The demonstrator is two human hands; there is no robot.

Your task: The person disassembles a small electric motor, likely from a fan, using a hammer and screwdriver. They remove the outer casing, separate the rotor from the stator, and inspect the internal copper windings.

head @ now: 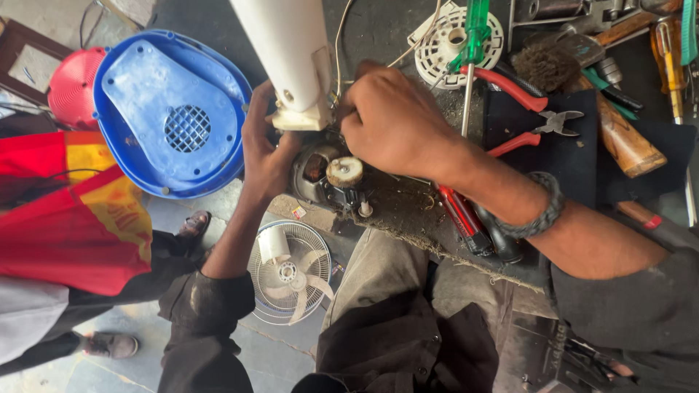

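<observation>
My left hand (266, 149) grips the side of a dusty fan motor (329, 177) where a white plastic fan stand tube (291, 58) joins it. My right hand (393, 120) is closed over the top of the motor among thin wires (341, 51); whether it pinches a wire or a part is hidden under the fingers. The motor rests at the edge of a dark workbench (419, 211), its shaft end facing me. A braided band sits on my right wrist.
On the bench lie red-handled pliers (531, 116), a green screwdriver (475, 44), a brush, wooden-handled tools (626, 142) and a white round part (455, 40). A blue fan base cover (171, 109) and a small white fan (290, 271) lie on the floor. Another person stands at left.
</observation>
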